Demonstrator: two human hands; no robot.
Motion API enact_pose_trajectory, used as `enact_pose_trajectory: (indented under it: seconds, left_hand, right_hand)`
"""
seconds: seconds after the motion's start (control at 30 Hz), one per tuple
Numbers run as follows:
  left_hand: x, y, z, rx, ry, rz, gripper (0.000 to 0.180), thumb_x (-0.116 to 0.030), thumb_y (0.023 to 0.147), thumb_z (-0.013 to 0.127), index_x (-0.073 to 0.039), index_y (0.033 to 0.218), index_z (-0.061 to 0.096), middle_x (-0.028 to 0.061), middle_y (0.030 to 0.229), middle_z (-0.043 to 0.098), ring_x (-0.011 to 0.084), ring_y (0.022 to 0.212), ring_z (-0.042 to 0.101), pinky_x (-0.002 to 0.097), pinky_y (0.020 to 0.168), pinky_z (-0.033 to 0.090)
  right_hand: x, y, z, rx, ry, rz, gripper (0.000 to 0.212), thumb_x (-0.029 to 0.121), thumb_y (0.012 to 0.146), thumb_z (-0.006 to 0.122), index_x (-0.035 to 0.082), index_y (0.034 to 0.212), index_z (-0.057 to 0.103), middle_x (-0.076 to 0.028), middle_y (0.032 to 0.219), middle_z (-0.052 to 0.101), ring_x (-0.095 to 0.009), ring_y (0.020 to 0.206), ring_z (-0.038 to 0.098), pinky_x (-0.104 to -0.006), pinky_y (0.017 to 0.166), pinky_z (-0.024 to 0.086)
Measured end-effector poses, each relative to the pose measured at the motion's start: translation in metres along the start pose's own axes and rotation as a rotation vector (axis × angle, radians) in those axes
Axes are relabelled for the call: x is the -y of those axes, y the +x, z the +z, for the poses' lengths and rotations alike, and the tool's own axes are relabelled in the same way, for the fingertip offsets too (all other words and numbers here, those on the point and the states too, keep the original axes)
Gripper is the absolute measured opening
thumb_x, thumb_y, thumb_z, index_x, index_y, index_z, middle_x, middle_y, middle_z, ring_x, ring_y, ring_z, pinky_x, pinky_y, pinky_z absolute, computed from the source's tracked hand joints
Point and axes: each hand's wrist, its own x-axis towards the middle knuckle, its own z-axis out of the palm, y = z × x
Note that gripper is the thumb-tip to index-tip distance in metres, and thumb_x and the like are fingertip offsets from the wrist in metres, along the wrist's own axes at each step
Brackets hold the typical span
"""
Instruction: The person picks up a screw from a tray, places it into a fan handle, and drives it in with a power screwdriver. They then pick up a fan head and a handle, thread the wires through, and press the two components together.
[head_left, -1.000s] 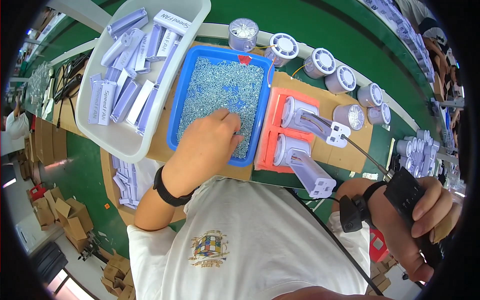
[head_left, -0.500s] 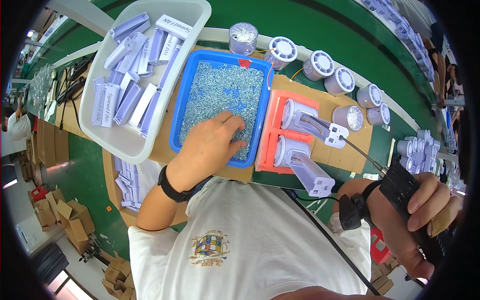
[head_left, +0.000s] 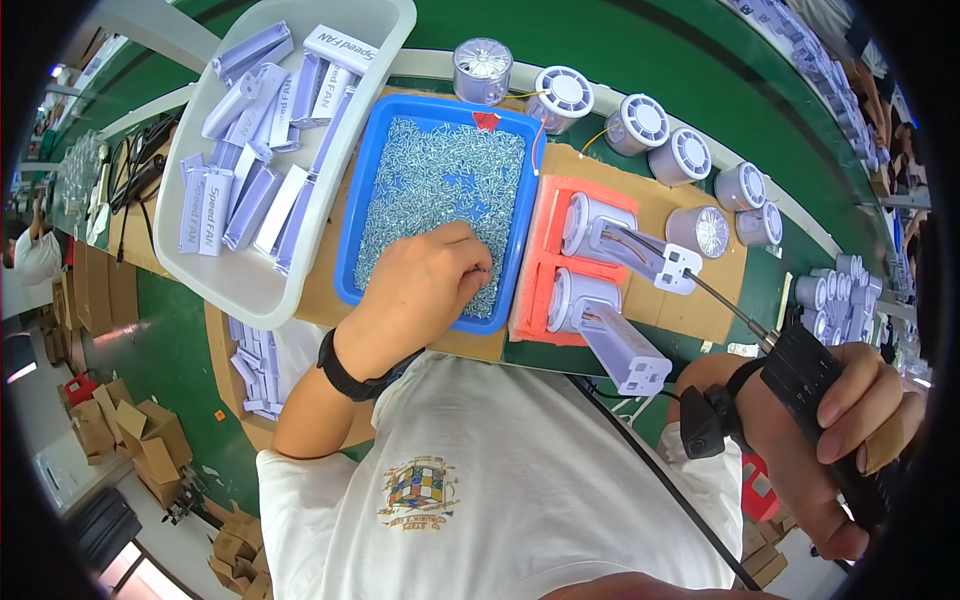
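Observation:
My left hand [head_left: 428, 282] is over the blue tray [head_left: 350, 250], down among many small silvery screws [head_left: 430, 170]. Its thumb and fingertips are pinched together; whatever is between them is hidden. My right hand [head_left: 850, 430] is wrapped around a black electric screwdriver [head_left: 800, 365]. The long bit of that tool points up and left, its tip at the white end plate of a lavender fan handle [head_left: 678, 270]. This fan body sits in a red-orange foam holder [head_left: 530, 290]. A second lavender fan body [head_left: 625, 350] lies beside it, nearer me, its handle slanting toward my shirt.
At the left stands a translucent bin [head_left: 170, 200] of lavender handle shells. Several round fan heads [head_left: 637, 125], some with loose wires, line the back of the cardboard sheet [head_left: 700, 315]. More fan parts [head_left: 835, 300] stand at the far right. Dark cables [head_left: 140, 170] lie at left.
My left thumb and fingers have closed into a pinch among the screws. My right hand and the screwdriver have barely shifted.

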Motion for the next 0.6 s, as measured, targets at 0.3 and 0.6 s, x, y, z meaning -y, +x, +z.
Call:
enact_pose_trajectory:
  seconds: [0.3, 0.6]
  left_hand:
    - [0.001, 0.007, -0.013, 0.019, -0.08, -0.056, 0.002, -0.006, 0.082, 0.071, -0.007, 0.084, 0.071, 0.008, 0.085, 0.068, 0.0316, 0.075, 0.067, 0.0429, 0.066, 0.054]
    - [0.007, 0.005, -0.003, 0.062, -0.007, 0.037, 0.002, -0.006, 0.082, 0.071, -0.007, 0.082, 0.07, 0.0076, 0.085, 0.066, 0.0318, 0.075, 0.067, 0.0431, 0.067, 0.055]
  right_hand:
    - [-0.006, -0.004, 0.003, -0.017, 0.0, -0.015, 0.048, 0.058, 0.08, 0.07, 0.016, 0.102, 0.062, 0.0, 0.085, 0.053, -0.01, 0.06, 0.054, -0.0233, 0.055, 0.039]
    - [-0.007, -0.009, 0.0, -0.037, -0.002, -0.032, 0.047, 0.057, 0.08, 0.069, 0.017, 0.102, 0.062, 0.0, 0.085, 0.052, -0.009, 0.06, 0.054, -0.0231, 0.055, 0.038]
